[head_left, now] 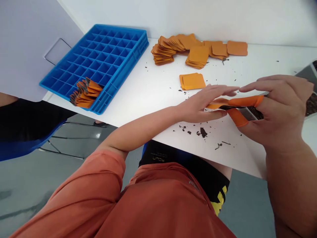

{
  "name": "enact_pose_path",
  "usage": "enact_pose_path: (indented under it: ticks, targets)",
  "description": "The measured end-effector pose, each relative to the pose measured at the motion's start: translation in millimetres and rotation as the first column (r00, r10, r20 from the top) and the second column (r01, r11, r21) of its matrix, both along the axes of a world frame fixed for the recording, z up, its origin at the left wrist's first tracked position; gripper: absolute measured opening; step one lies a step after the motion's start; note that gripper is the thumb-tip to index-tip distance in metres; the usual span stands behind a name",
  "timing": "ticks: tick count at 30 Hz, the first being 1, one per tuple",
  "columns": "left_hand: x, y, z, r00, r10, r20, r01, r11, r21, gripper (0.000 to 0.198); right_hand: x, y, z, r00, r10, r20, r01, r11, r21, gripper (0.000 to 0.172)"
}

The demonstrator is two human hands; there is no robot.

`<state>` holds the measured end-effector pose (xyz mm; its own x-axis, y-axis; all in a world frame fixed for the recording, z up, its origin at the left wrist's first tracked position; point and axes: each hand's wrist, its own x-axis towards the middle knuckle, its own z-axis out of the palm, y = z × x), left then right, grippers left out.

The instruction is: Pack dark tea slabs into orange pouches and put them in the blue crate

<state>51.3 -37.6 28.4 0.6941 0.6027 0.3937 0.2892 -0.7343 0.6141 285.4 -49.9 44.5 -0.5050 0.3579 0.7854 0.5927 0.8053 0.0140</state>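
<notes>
My left hand (198,104) pinches a small orange pouch (214,105) between its thumb and fingers, above the white table. My right hand (282,109) meets it from the right, with orange finger covers (239,117) on its thumb and one finger. Between those covered fingertips are dark flakes (230,107), at the pouch's end; how far they reach inside is hidden. Behind my right hand is a container (251,114) with dark loose material, mostly covered by the hand. A few flat orange pouches (193,81) lie just beyond my left hand.
A blue divided tray (133,62) stands at the left, with several filled orange pouches (86,92) in its near corner. Stacks of flat orange pouches (173,44) lie along the wall. Dark scraps (203,132) litter the table. Another person's dark clothing (29,122) shows at far left.
</notes>
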Motion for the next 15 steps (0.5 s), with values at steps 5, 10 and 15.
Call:
enact_pose_path:
  ticks: [5,10,15]
  targets:
    - [-4.7,-13.1,5.5,0.993,0.11,-0.03,-0.1,0.967,0.234,0.028,-0.4,-1.3,-8.3,0.999,-0.036,-0.02,0.036,0.999,0.003,0.017]
    - [-10.1,-20.6,13.2,0.981,0.164,-0.102,-0.128,0.949,0.289,0.026,-4.0,-6.4,-14.1,0.999,-0.042,-0.018,0.041,0.997,-0.067,0.027]
    - [-21.0,-23.6,32.6,0.969,0.135,-0.206,-0.078,0.962,0.262,0.022,-10.5,-12.5,-12.3,0.997,-0.053,-0.061,0.039,0.977,-0.211,0.024]
